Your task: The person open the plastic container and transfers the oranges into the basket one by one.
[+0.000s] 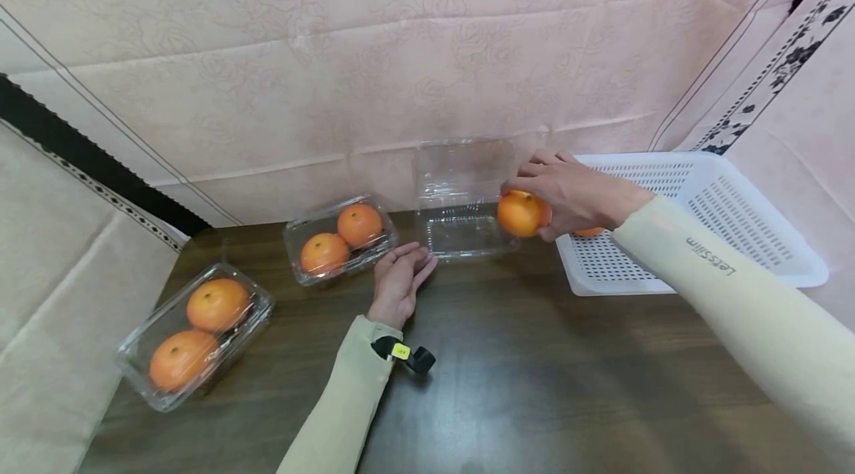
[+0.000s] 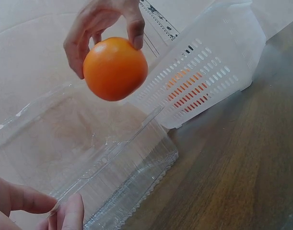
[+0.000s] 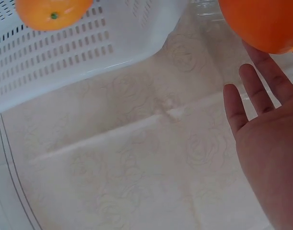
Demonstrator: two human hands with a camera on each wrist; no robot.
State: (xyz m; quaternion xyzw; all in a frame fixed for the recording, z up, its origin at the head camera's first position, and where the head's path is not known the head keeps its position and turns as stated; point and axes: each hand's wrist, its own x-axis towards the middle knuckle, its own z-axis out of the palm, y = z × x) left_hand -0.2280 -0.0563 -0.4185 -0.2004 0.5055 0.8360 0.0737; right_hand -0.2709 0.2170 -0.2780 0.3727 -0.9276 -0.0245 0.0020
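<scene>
My right hand grips an orange between thumb and fingers. It holds the fruit above the right end of an open clear plastic clamshell box, whose lid stands raised at the back. At the box's front left corner is my left hand; in the left wrist view its thumb and fingers pinch the rim. Inside the box nothing shows but clear plastic. Another orange lies in the white slotted basket, partly hidden by my right hand in the head view.
Left of the open box sits a lidded clear box with two oranges. Farther left and nearer me is a second lidded box, also with two. The basket stands at the right of the dark wooden table, and patterned cloth hangs behind.
</scene>
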